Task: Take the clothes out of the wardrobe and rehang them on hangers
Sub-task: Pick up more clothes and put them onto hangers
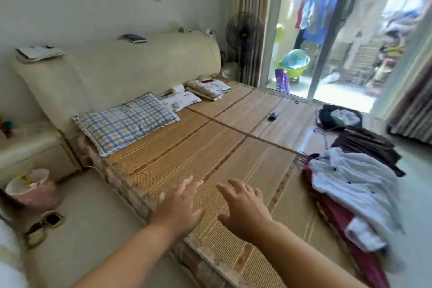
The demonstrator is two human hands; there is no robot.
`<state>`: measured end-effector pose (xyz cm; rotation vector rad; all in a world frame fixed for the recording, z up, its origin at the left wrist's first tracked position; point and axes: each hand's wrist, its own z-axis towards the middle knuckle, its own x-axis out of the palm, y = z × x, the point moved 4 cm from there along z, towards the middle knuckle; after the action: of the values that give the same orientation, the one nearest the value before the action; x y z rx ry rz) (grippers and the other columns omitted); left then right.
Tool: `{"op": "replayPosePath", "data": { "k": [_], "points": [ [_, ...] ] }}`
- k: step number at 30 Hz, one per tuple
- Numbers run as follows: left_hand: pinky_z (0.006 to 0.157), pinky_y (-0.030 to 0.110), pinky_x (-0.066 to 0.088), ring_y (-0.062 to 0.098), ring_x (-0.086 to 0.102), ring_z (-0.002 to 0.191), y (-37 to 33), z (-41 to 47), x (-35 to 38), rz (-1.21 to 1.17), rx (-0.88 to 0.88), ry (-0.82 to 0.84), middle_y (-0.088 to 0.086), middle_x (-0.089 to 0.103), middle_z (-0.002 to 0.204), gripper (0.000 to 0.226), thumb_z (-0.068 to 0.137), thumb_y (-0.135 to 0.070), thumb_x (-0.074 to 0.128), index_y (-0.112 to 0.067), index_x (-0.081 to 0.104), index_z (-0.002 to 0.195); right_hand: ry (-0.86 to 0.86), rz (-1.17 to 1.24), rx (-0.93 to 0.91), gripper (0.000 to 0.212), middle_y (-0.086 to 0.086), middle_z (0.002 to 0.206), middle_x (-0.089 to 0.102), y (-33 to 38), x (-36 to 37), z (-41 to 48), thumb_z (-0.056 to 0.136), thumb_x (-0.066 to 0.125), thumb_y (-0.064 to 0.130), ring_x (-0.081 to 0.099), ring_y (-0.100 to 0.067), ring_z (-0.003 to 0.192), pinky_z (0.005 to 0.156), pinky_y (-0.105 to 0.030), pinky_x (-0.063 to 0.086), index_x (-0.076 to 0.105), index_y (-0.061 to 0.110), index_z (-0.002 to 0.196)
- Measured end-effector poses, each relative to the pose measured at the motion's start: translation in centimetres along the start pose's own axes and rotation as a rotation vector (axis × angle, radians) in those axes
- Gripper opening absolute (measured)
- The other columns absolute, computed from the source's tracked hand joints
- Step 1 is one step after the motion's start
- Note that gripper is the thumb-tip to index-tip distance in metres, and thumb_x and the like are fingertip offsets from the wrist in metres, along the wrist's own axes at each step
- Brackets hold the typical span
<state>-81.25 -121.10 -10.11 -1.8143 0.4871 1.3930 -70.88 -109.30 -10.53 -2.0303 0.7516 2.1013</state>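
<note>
**Empty Hands Over the Bed, Clothes Heaped at Its Edge**

A person reaches both bare arms out over a bed covered by a woven straw mat (187, 152). The left hand (178, 208) and the right hand (244, 211) hang side by side just above the near edge of the mat, fingers spread and loose, grasping nothing.

The clothes lie in a row along the right side of the bed, well apart from both hands. Nearest is a white shirt (353, 182) with dark buttons, spread on top of a maroon garment (336, 215). Just beyond them sits a dark brown garment (367, 147), and farther still a black garment (327, 114). Thin hanger hooks (300, 161) poke out at the left edge of the white shirt.

A blue checked pillow (126, 121) rests against the padded cream headboard (117, 72). A standing fan (244, 33) is in the far corner beside a sliding glass door (332, 30). On the floor to the left are a pink bin (32, 189) and a pair of slippers (44, 224).
</note>
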Motion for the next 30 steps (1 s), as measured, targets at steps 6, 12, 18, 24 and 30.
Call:
{"op": "replayPosePath", "data": {
  "k": [6, 12, 18, 24, 30],
  "points": [
    [0.116, 0.053, 0.013, 0.012, 0.020, 0.143, -16.2, -1.8, 7.1, -0.007, 0.265, 0.102, -0.010, 0.015, 0.157, 0.061, 0.091, -0.043, 0.051, -0.039, 0.023, 0.145, -0.063, 0.070, 0.313, 0.072, 0.000, 0.155, 0.018, -15.5, -3.3, -13.2, 0.086, 0.059, 0.047, 0.019, -0.022, 0.143, 0.115, -0.052, 0.015, 0.020, 0.039, 0.146],
    [0.115, 0.053, 0.019, 0.008, 0.022, 0.142, -34.9, -5.4, 17.0, -0.007, 0.452, 0.230, -0.013, 0.018, 0.156, 0.063, 0.088, -0.048, 0.053, -0.041, 0.026, 0.144, -0.105, 0.112, 0.577, 0.068, 0.004, 0.150, 0.028, -31.9, -5.6, -30.3, 0.079, 0.059, 0.048, 0.030, -0.021, 0.136, 0.110, -0.044, 0.027, 0.030, 0.042, 0.140],
    [0.113, 0.041, 0.024, 0.006, 0.023, 0.141, -51.2, -9.5, 24.7, -0.058, 0.565, 0.270, -0.014, 0.022, 0.154, 0.071, 0.086, -0.046, 0.057, -0.035, 0.024, 0.147, -0.072, 0.117, 0.687, 0.067, 0.002, 0.152, 0.026, -44.3, -8.2, -44.5, 0.085, 0.059, 0.044, 0.030, -0.022, 0.137, 0.111, -0.044, 0.025, 0.027, 0.038, 0.143],
    [0.115, 0.040, 0.025, 0.009, 0.023, 0.141, -62.0, -10.0, 28.9, -0.085, 0.599, 0.301, -0.010, 0.023, 0.155, 0.071, 0.087, -0.046, 0.058, -0.033, 0.024, 0.148, -0.045, 0.139, 0.670, 0.064, 0.000, 0.153, 0.025, -53.0, -10.9, -48.9, 0.087, 0.055, 0.050, 0.030, -0.022, 0.138, 0.112, -0.045, 0.027, 0.029, 0.037, 0.144],
    [0.114, 0.030, 0.023, 0.009, 0.025, 0.141, -65.6, -6.0, 30.9, -0.029, 0.600, 0.319, -0.009, 0.023, 0.155, 0.067, 0.088, -0.044, 0.058, -0.033, 0.028, 0.147, -0.023, 0.149, 0.620, 0.061, 0.001, 0.153, 0.024, -58.5, -11.5, -46.2, 0.089, 0.053, 0.050, 0.028, -0.021, 0.139, 0.112, -0.046, 0.024, 0.029, 0.037, 0.143]
  ]
}}
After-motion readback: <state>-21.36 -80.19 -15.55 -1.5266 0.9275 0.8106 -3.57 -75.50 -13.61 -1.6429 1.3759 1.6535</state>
